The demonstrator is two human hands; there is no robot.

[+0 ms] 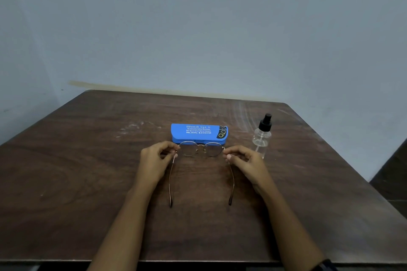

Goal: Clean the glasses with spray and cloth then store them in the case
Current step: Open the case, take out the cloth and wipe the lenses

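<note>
Left hand (155, 158) and right hand (246, 160) are pinching glasses (201, 149) at the hinges, between them, temples open, just before case (199, 132).

The blue case (199, 132) has white words on its lid. The big top line reads "Bhavik Eye+". Three smaller lines sit under it, too tiny to read well. No other words show anywhere.

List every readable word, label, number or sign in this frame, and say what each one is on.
"Bhavik Eye+": large white heading on the lid of the blue glasses case.
Three smaller white lines beneath it: too small to read reliably.
Spray bottle: no text visible.
</note>
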